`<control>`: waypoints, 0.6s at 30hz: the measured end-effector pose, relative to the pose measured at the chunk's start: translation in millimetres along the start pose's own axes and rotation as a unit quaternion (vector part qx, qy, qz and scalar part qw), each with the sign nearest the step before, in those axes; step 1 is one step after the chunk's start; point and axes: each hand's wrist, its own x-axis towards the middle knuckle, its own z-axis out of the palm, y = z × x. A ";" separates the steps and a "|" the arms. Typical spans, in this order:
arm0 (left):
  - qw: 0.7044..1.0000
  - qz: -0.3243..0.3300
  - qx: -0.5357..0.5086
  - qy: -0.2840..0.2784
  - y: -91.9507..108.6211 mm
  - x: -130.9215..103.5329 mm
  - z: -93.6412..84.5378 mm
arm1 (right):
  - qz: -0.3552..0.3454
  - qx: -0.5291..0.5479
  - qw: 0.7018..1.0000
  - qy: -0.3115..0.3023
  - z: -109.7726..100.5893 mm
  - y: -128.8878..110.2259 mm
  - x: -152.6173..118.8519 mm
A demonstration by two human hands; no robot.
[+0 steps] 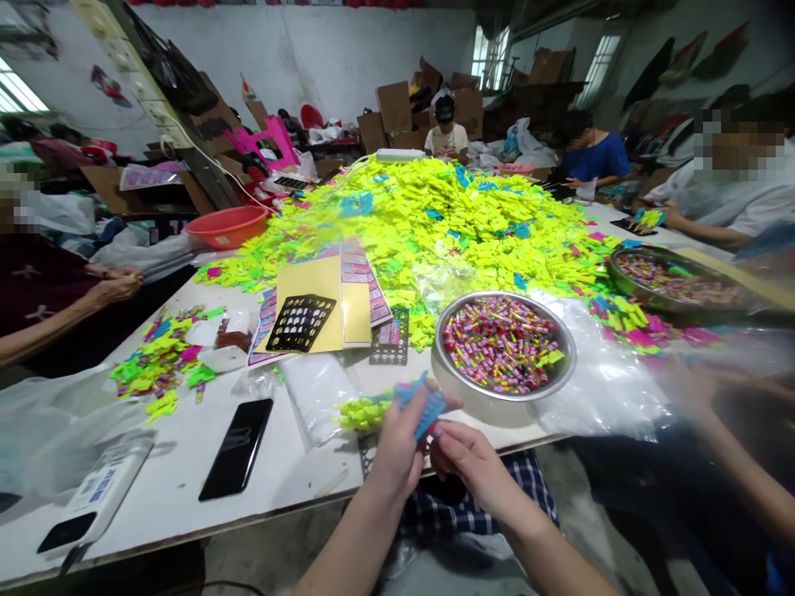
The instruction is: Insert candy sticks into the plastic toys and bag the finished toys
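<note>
My left hand [401,443] is closed around a small bunch of blue plastic pieces [430,412] above the table's front edge. Just right of it, the fingers of my right hand [469,463] are pinched together by the lower end of the blue pieces; what they grip is hidden. A cluster of yellow-green plastic pieces [362,412] lies beside my left hand. Beyond my hands stands a steel bowl [567,372] full of small, colourful wrapped tubes [497,341]. A dark perforated plate [390,348] lies to the bowl's left.
A huge heap of yellow-green pieces [447,215] covers the table's middle. Left are a black phone [236,451], a white device [103,488], a yellow card [310,281] and a red basin [227,232]. Another filled bowl [646,290] stands right. Several people sit around; a blurred arm [739,414] reaches in right.
</note>
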 end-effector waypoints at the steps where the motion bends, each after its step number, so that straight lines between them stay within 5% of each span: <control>1: 1.000 -0.001 -0.002 -0.004 -0.2 0.1 -0.1 | -0.003 -0.005 1.000 0.002 -1.4 0.1 0.2; 8: 1.000 0.002 0.000 -0.011 -4.7 -0.8 2.6 | -0.011 -0.008 1.000 0.018 -0.2 0.3 -2.9; 14: 0.998 0.042 0.020 0.037 -15.4 -10.5 2.5 | -0.017 -0.046 0.998 0.026 2.7 -5.4 -14.3; 18: 1.000 0.008 -0.010 0.027 -21.2 -17.9 4.9 | -0.021 -0.065 0.997 0.038 -1.5 -1.9 -26.8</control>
